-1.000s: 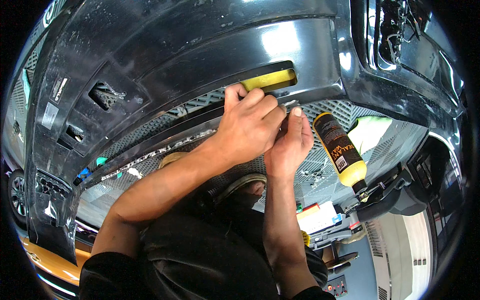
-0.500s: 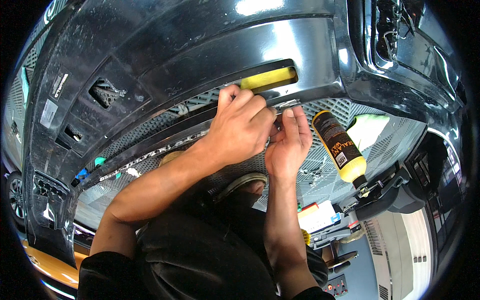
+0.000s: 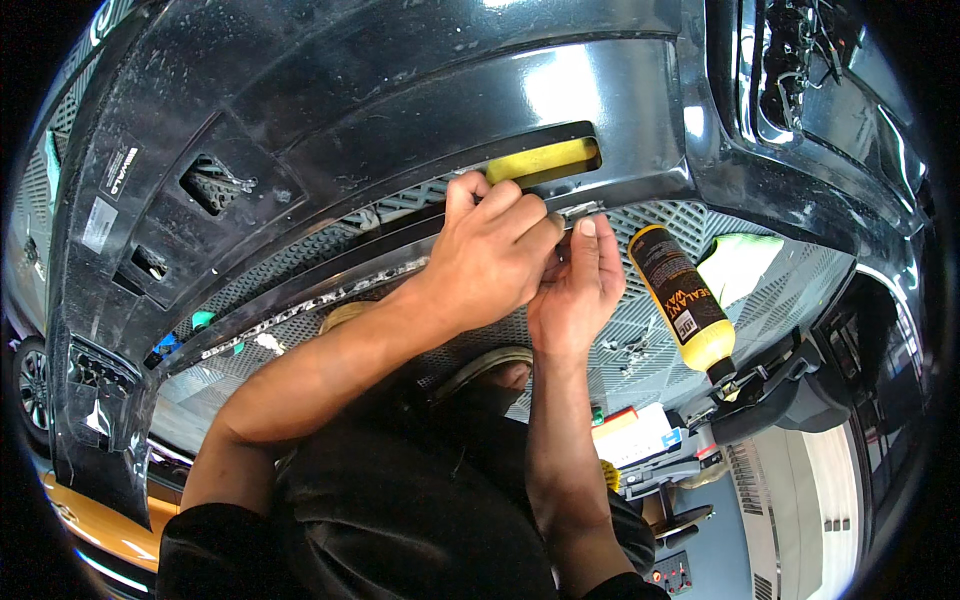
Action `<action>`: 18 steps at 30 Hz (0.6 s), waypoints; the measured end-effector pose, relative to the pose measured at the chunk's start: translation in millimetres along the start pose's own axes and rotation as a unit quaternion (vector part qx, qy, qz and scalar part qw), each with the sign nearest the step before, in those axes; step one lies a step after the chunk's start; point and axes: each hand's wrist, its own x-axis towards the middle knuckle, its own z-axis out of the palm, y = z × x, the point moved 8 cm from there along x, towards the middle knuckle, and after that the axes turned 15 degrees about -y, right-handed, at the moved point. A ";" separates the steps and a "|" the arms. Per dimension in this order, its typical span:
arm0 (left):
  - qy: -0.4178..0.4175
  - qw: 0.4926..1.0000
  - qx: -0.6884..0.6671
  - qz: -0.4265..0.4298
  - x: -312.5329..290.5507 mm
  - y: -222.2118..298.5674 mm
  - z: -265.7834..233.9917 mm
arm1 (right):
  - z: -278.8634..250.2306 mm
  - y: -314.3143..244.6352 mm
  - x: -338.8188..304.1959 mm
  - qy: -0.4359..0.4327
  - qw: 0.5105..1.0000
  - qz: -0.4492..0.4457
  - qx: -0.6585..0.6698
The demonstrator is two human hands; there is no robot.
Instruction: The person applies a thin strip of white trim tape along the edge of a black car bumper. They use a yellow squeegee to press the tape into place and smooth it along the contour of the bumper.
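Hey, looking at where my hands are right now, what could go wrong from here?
With your left hand and right hand close together at the edge of the black panel, a finger might get pinched or nicked; I can't tell how sharp that edge is.

The panel's glossy surface might get scratched by a fingernail.

The yellow bottle is near your right hand in this view, so a sideways swing might knock it, if it's within reach.
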 end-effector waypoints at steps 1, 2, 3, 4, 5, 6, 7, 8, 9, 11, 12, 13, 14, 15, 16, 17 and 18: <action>0.003 1.000 0.003 -0.001 0.1 0.0 0.2 | 0.5 -0.7 0.3 -0.005 1.000 0.000 -0.001; 0.006 1.000 0.006 -0.002 0.3 0.1 0.1 | 1.2 -1.0 0.6 -0.010 1.000 -0.001 -0.002; 0.006 1.000 0.009 0.001 0.9 0.8 0.7 | -0.2 -0.9 0.5 -0.004 1.000 -0.003 -0.009; 0.007 1.000 0.013 0.003 1.5 1.3 1.2 | -2.0 0.0 0.6 0.002 1.000 -0.005 -0.016; 0.007 1.000 0.017 0.005 2.0 2.0 1.7 | -3.2 0.4 0.8 0.008 1.000 -0.007 -0.023; 0.007 1.000 0.017 0.005 1.9 1.8 2.4 | -1.5 0.0 1.3 0.016 1.000 -0.009 -0.023; 0.006 1.000 0.016 0.004 1.6 1.5 3.4 | 2.0 -1.2 1.8 0.024 0.999 -0.010 -0.023; 0.006 1.000 0.016 0.003 1.5 1.3 4.1 | 3.4 -1.7 2.0 0.032 0.999 -0.011 -0.023; 0.008 1.000 0.018 0.003 1.7 1.5 4.1 | 3.5 -1.8 2.3 0.026 0.999 -0.012 -0.022; 0.012 1.000 0.021 0.003 2.1 1.7 3.9 | 2.0 -1.4 2.6 0.015 1.000 -0.015 -0.019; 0.010 1.000 0.021 0.004 2.6 1.9 3.7 | 0.9 -1.1 2.7 0.016 0.999 -0.015 -0.025; 0.008 1.000 0.021 0.005 2.9 2.1 3.6 | -0.3 -0.6 2.7 0.017 0.999 -0.016 -0.030; 0.006 1.000 0.021 0.006 3.0 2.5 3.5 | -1.1 -0.4 2.5 0.019 0.999 -0.017 -0.036; 0.009 1.000 0.018 0.005 2.9 2.5 2.6 | -0.8 -0.6 2.5 0.017 0.999 -0.019 -0.032; 0.011 1.000 0.015 0.004 2.5 2.7 1.6 | -0.5 -1.0 2.4 0.015 0.999 -0.022 -0.029; 0.014 1.000 0.012 0.004 2.2 2.7 0.7 | -0.1 -1.7 2.4 0.014 0.999 -0.025 -0.026; 0.014 1.000 0.008 0.008 1.2 2.6 0.2 | 0.2 -1.9 1.5 0.010 1.000 -0.018 -0.024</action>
